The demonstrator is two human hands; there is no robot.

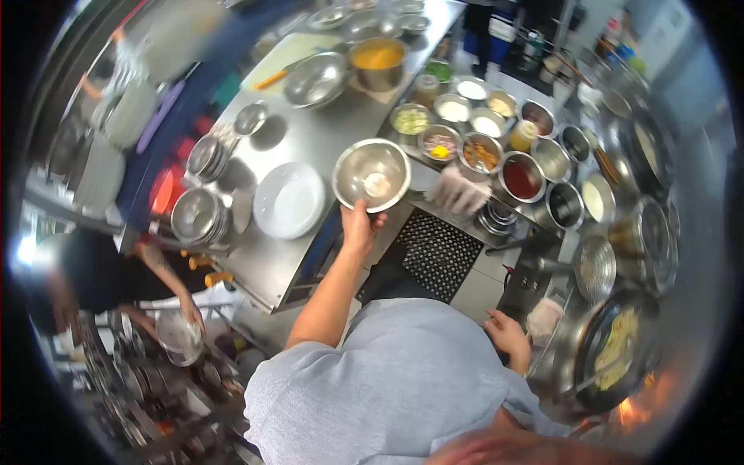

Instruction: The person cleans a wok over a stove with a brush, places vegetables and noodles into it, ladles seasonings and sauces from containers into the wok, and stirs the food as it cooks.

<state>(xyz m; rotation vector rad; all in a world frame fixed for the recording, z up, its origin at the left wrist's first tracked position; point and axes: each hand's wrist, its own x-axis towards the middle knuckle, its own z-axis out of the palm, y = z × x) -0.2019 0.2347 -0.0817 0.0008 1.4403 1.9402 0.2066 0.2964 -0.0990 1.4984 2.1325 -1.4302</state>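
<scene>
My left hand grips the near rim of a shiny steel mixing bowl, held tilted toward me over the gap beside the steel table. A small pale patch shows at the bottom of the bowl. My right hand hangs low by the stove edge with its fingers loosely apart and nothing visible in them. Close beside it lies a folded cloth. On the stove, a wok holds yellowish food with a ladle resting in it, and flames show at its side.
White plates and stacked steel bowls stand on the steel table. Several ingredient containers fill the counter ahead. A perforated ladle lies at right. A black mat covers the floor. At left, another person's hand holds a container.
</scene>
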